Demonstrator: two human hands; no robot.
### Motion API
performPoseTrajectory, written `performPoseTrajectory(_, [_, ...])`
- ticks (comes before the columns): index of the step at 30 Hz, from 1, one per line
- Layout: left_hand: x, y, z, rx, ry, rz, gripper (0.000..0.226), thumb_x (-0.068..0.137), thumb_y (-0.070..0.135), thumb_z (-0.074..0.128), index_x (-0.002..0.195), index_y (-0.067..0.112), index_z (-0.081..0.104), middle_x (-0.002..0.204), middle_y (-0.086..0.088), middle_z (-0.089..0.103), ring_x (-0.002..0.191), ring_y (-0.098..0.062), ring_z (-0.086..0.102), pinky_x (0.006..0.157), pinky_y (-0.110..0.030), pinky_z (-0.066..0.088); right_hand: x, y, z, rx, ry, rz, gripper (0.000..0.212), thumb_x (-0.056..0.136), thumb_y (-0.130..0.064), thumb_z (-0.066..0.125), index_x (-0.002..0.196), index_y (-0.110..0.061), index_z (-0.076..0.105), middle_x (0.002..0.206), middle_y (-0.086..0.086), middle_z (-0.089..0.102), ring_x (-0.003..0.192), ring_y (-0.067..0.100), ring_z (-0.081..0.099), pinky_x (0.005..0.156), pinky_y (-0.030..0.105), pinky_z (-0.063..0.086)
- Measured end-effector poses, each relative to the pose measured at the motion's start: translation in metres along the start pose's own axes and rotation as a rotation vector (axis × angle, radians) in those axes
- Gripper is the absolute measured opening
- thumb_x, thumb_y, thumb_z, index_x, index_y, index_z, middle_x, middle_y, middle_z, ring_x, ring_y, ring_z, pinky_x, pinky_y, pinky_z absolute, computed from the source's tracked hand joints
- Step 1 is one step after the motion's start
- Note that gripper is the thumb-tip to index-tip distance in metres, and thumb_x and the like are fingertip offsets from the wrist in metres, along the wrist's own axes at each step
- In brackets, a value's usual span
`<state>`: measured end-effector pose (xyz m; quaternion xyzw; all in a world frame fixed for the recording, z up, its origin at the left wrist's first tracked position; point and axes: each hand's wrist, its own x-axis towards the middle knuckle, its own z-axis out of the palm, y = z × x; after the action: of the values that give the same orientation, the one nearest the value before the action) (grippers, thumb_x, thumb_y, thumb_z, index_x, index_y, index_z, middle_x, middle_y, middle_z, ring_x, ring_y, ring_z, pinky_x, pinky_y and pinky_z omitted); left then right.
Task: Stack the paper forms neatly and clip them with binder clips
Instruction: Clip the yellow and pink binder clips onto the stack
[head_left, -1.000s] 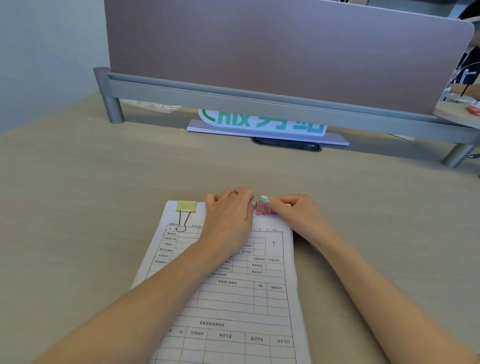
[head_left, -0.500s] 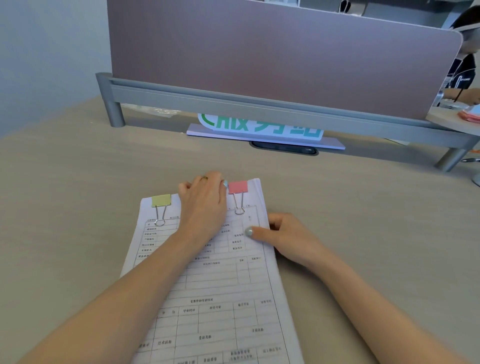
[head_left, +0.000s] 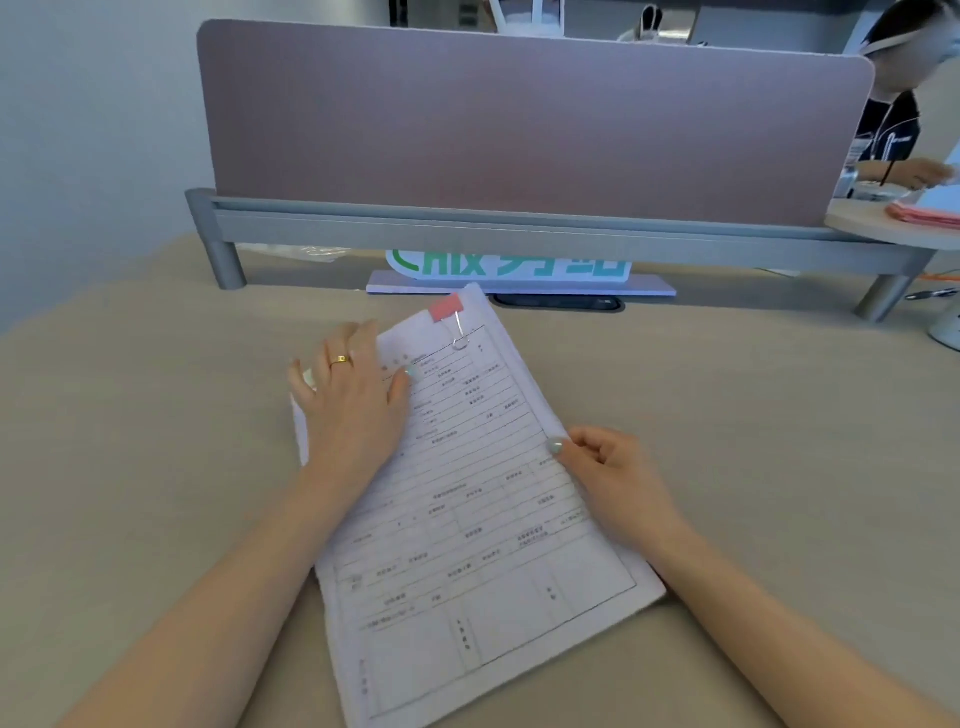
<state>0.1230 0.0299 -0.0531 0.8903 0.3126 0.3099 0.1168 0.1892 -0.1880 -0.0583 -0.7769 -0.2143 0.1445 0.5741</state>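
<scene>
The stack of paper forms (head_left: 467, 530) lies on the beige desk, turned so its top points far right. A pink binder clip (head_left: 445, 307) grips the top edge near the right corner. A yellow clip seen earlier is hidden under my left hand (head_left: 353, 395), which lies flat with spread fingers on the stack's upper left part. My right hand (head_left: 605, 465) pinches the stack's right edge, thumb on top and fingers curled beneath.
A mauve divider panel (head_left: 519, 119) on a grey rail (head_left: 467, 234) crosses the back of the desk (head_left: 156, 441). Under it stands a white sign with green letters (head_left: 509, 267). Another person (head_left: 893, 119) sits at the far right beside pink papers (head_left: 924, 214).
My right hand left the pink clip and moved down to grasp the right edge. The stack has been turned clockwise and pushed away. My left hand now covers the yellow clip.
</scene>
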Motion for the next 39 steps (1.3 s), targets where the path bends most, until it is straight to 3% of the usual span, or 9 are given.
performPoseTrajectory(2, [-0.009, 0.013, 0.004, -0.055, -0.082, 0.033, 0.063, 0.088, 0.035, 0.046, 0.143, 0.021, 0.019, 0.153, -0.008, 0.019, 0.139, -0.028, 0.016, 0.112, -0.053, 0.002, 0.014, 0.006, -0.022, 0.058, 0.087, 0.009, 0.020, 0.087, -0.022, 0.058, 0.073, -0.015, 0.071, 0.065, 0.001, 0.072, 0.066, 0.017, 0.065, 0.067, 0.033, 0.052])
performPoseTrajectory(4, [-0.020, 0.030, 0.009, -0.234, -0.159, -0.007, 0.073, 0.087, 0.035, 0.050, 0.146, 0.024, 0.008, 0.157, -0.006, 0.007, 0.143, -0.025, 0.005, 0.114, -0.048, 0.000, 0.028, 0.013, -0.048, 0.073, 0.195, -0.002, 0.016, 0.088, -0.020, 0.058, 0.084, -0.012, 0.072, 0.066, -0.009, 0.071, 0.063, 0.006, 0.066, 0.064, 0.023, 0.054])
performPoseTrajectory(8, [-0.044, 0.058, 0.018, -0.713, -0.415, -0.122, 0.082, 0.084, 0.030, 0.060, 0.147, 0.026, 0.008, 0.151, 0.004, 0.028, 0.140, -0.018, 0.021, 0.114, -0.038, 0.021, 0.042, 0.030, -0.099, 0.047, 0.392, 0.018, 0.016, 0.089, -0.024, 0.056, 0.082, -0.017, 0.068, 0.071, -0.007, 0.068, 0.050, -0.008, 0.059, 0.054, 0.009, 0.047])
performPoseTrajectory(11, [-0.066, 0.076, 0.026, -0.532, -0.525, 0.111, 0.064, 0.084, 0.041, 0.052, 0.141, 0.036, 0.025, 0.132, 0.016, 0.049, 0.128, -0.014, 0.038, 0.108, -0.036, 0.031, 0.045, 0.041, -0.131, -0.016, 0.470, 0.028, 0.016, 0.090, -0.025, 0.056, 0.081, -0.020, 0.068, 0.060, -0.015, 0.068, 0.051, -0.007, 0.059, 0.051, 0.004, 0.045])
performPoseTrajectory(15, [-0.087, 0.100, 0.030, -0.221, -0.469, 0.330, 0.050, 0.094, 0.039, 0.033, 0.142, 0.028, 0.027, 0.139, 0.010, 0.044, 0.126, -0.015, 0.032, 0.107, -0.027, 0.022, 0.049, 0.048, -0.153, -0.157, 0.462, 0.016, 0.019, 0.090, -0.022, 0.055, 0.086, -0.013, 0.070, 0.073, 0.000, 0.066, 0.060, 0.004, 0.058, 0.048, 0.004, 0.039])
performPoseTrajectory(21, [-0.084, 0.104, 0.033, -0.132, -0.449, 0.352, 0.051, 0.095, 0.039, 0.029, 0.144, 0.025, 0.024, 0.143, 0.008, 0.039, 0.128, -0.015, 0.031, 0.108, -0.027, 0.017, 0.058, 0.055, -0.151, -0.351, 0.492, 0.030, 0.031, 0.088, -0.023, 0.056, 0.073, 0.004, 0.063, 0.058, 0.008, 0.053, 0.053, 0.018, 0.042, 0.050, 0.029, 0.032])
performPoseTrajectory(30, [-0.082, 0.108, 0.032, -0.006, -0.489, 0.376, 0.054, 0.093, 0.047, 0.023, 0.142, 0.023, 0.028, 0.147, 0.002, 0.030, 0.131, -0.018, 0.025, 0.109, -0.030, 0.015, 0.064, 0.059, -0.150, -0.671, 0.566, 0.107, 0.026, 0.082, -0.032, 0.058, 0.065, -0.013, 0.063, 0.056, 0.002, 0.056, 0.060, 0.026, 0.051, 0.050, 0.026, 0.031])
performPoseTrajectory(36, [-0.084, 0.108, 0.031, 0.085, -0.579, 0.409, 0.073, 0.086, 0.064, 0.024, 0.145, 0.021, 0.014, 0.156, 0.002, 0.007, 0.141, -0.017, 0.003, 0.117, -0.042, -0.005, 0.067, 0.059, -0.149, -0.877, 0.559, 0.095, 0.031, 0.081, -0.036, 0.062, 0.106, -0.017, 0.064, 0.116, 0.008, 0.055, 0.102, 0.032, 0.054, 0.073, 0.035, 0.041])
performPoseTrajectory(39, [-0.087, 0.107, 0.031, 0.089, -0.628, 0.417, 0.081, 0.082, 0.068, 0.016, 0.146, 0.020, 0.007, 0.158, 0.004, 0.003, 0.143, -0.013, -0.002, 0.115, -0.042, -0.012, 0.067, 0.049, -0.151, -0.893, 0.635, 0.006, 0.040, 0.081, -0.029, 0.063, 0.118, -0.017, 0.059, 0.125, 0.010, 0.052, 0.109, 0.035, 0.052, 0.088, 0.043, 0.040])
